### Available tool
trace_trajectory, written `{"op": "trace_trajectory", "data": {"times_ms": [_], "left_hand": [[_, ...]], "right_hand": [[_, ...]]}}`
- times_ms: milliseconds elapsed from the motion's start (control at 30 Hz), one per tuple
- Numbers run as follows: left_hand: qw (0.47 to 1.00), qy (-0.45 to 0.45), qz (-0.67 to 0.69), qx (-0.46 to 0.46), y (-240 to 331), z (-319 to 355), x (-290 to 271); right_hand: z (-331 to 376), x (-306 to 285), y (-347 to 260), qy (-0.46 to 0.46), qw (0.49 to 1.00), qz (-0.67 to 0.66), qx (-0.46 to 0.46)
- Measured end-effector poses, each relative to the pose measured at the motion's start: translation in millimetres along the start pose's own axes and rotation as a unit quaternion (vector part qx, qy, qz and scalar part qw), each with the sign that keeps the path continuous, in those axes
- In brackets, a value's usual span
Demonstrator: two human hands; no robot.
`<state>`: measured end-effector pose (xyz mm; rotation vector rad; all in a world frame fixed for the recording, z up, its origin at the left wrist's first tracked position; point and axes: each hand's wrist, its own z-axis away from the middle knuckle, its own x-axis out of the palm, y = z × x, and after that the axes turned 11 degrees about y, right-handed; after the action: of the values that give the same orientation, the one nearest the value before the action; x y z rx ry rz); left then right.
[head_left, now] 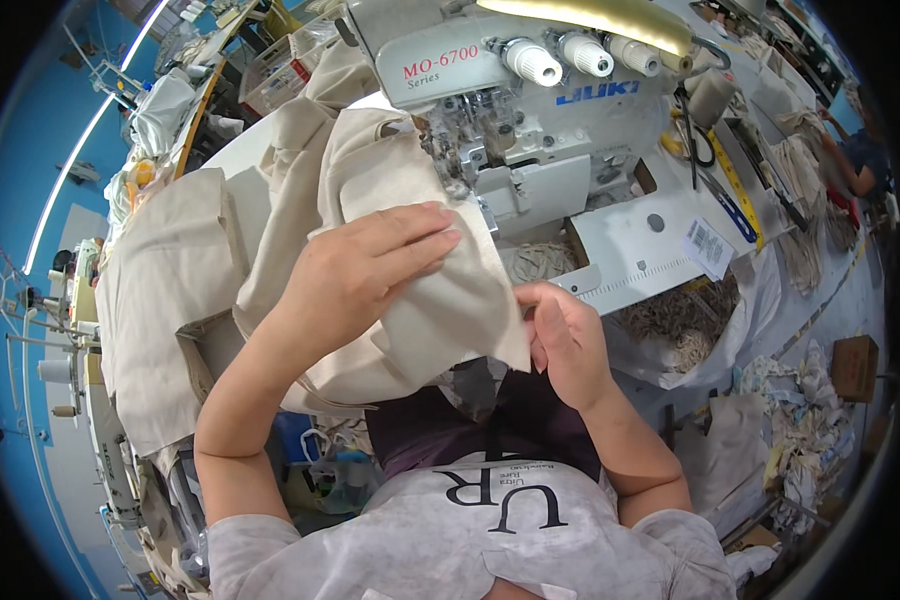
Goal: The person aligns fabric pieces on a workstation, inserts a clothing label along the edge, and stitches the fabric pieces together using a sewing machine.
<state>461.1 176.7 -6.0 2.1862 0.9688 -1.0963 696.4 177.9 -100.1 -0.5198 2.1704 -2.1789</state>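
Note:
A beige fabric piece (425,315) runs under the presser foot area of a white overlock sewing machine (570,115) and hangs over the table's front edge. My left hand (370,262) lies flat on it, fingers stretched toward the right, just in front of the needle area. At the fabric's right edge, my right hand (562,335) is closed, with thumb and curled fingers at the border; its fingertips are partly hidden. More of the beige cloth bunches up to the left of the machine.
A stack of beige cut pieces (160,300) lies at the left. Scissors (705,150), a blue cutter (730,208) and a yellow ruler (738,185) lie on the right of the table. Below it hangs a bag of trimmings (685,320). Another person (860,160) is at the far right.

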Motion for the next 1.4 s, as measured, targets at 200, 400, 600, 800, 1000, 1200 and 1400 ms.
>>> {"op": "trace_trajectory", "data": {"times_ms": [200,400,600,800,1000,1200,1400], "left_hand": [[1.000,-0.013,0.004,-0.005,1.0,-3.7,-2.1],[1.000,-0.027,0.003,0.011,-1.5,-6.7,-7.6],[0.999,-0.043,0.002,0.015,-5.7,-6.2,-9.3],[0.999,-0.048,0.010,0.016,-13.3,-0.6,-10.5],[0.998,-0.051,0.013,0.024,-18.0,1.1,-8.9],[0.998,-0.051,0.011,0.030,-24.7,-1.6,-7.5],[0.999,-0.020,0.029,0.032,-63.9,-13.0,0.4]], "right_hand": [[4.8,5.6,8.6,0.041,0.995,0.047,-0.077],[20.5,5.2,1.5,0.022,0.993,0.089,0.071],[29.9,2.7,17.1,0.020,0.999,0.011,0.039],[34.6,2.0,33.5,0.037,0.999,-0.016,-0.009],[38.3,6.4,35.0,0.048,0.998,-0.027,-0.004],[36.9,6.7,29.7,0.058,0.996,-0.032,0.052],[2.8,24.0,8.6,0.083,0.997,0.005,-0.004]]}}
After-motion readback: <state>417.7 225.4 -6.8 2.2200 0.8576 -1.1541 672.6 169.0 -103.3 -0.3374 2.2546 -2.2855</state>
